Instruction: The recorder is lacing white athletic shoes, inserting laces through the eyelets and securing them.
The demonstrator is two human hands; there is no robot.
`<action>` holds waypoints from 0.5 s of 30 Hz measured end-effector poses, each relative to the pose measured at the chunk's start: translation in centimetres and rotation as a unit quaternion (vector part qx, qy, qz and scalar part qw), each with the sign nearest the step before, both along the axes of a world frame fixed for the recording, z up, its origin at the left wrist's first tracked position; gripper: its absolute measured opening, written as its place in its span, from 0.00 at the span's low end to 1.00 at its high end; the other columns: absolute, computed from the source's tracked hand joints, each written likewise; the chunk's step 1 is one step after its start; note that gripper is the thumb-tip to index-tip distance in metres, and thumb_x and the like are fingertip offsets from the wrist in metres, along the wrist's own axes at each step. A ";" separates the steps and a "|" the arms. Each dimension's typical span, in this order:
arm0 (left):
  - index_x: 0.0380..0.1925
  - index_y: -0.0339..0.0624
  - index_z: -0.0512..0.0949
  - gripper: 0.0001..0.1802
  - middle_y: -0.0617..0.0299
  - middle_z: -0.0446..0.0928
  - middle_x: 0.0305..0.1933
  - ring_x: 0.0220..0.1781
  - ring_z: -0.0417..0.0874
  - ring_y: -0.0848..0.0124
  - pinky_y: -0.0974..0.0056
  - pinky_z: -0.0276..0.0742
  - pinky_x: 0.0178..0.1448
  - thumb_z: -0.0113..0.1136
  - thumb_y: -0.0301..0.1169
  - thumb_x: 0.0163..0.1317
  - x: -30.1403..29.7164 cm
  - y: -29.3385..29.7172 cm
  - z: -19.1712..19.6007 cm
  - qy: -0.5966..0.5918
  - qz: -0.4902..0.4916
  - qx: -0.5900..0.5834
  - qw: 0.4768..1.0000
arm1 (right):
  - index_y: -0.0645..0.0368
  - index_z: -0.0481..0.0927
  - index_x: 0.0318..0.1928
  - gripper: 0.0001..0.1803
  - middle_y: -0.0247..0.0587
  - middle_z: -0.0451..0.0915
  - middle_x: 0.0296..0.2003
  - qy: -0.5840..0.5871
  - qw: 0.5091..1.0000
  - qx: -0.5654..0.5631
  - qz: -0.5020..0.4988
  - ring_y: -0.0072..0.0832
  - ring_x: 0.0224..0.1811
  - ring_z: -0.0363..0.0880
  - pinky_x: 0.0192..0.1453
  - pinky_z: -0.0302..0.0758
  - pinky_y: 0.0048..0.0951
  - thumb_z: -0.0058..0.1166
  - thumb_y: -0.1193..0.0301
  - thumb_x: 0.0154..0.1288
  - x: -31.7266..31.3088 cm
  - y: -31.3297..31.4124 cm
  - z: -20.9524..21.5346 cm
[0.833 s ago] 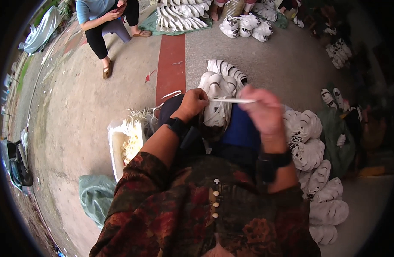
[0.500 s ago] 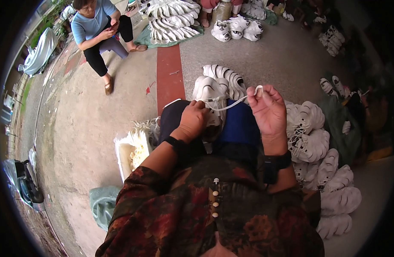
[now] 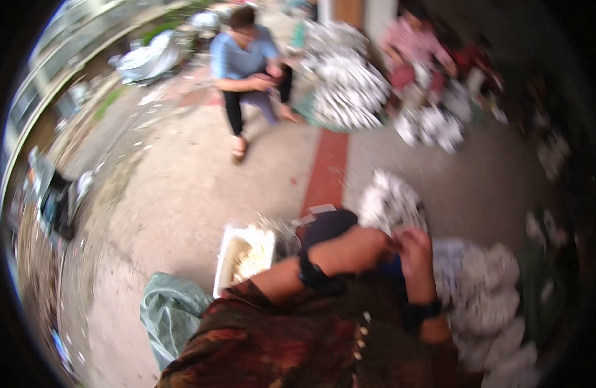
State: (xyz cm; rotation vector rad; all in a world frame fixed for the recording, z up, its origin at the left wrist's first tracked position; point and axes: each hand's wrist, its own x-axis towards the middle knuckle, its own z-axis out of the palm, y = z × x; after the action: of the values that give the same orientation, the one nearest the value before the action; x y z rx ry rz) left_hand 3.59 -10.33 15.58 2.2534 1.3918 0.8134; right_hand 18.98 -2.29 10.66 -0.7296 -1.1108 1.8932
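My left hand has swung across my lap and meets my right hand just above my knees. Motion blur smears its fingers. My right hand is bent inward, its fingertips pinched together next to the left; whatever thin thing they hold cannot be made out. The white shoe on my lap is hidden behind my hands and forearm. White shoes lie on the floor just beyond my knees. To the left of my lap, a white box holds a heap of pale shoelaces.
Piled white shoes lie close by my right arm. A green plastic bag lies at the lower left. Across the floor a person in blue sits beside a big shoe stack; another person in pink sits farther right.
The view has swung, so the surroundings sit lower and farther right. My hands have come together; the white shoelace stretched between them before is no longer visible.
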 end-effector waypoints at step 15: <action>0.27 0.35 0.75 0.02 0.67 0.75 0.24 0.28 0.72 0.81 0.72 0.70 0.35 0.58 0.21 0.53 -1.1 0.5 -2.7 -0.459 0.113 -0.052 0.880 | 0.62 0.70 0.26 0.02 0.36 0.75 0.20 -0.167 0.930 0.316 0.083 0.17 0.22 0.69 0.31 0.65 0.19 0.45 0.80 0.52 -0.7 -1.0 0.0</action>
State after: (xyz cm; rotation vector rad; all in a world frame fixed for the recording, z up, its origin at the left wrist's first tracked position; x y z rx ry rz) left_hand 2.53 -9.81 12.91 1.2797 1.1506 1.5606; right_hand 18.26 -3.26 10.68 -0.6013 -1.9274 1.4208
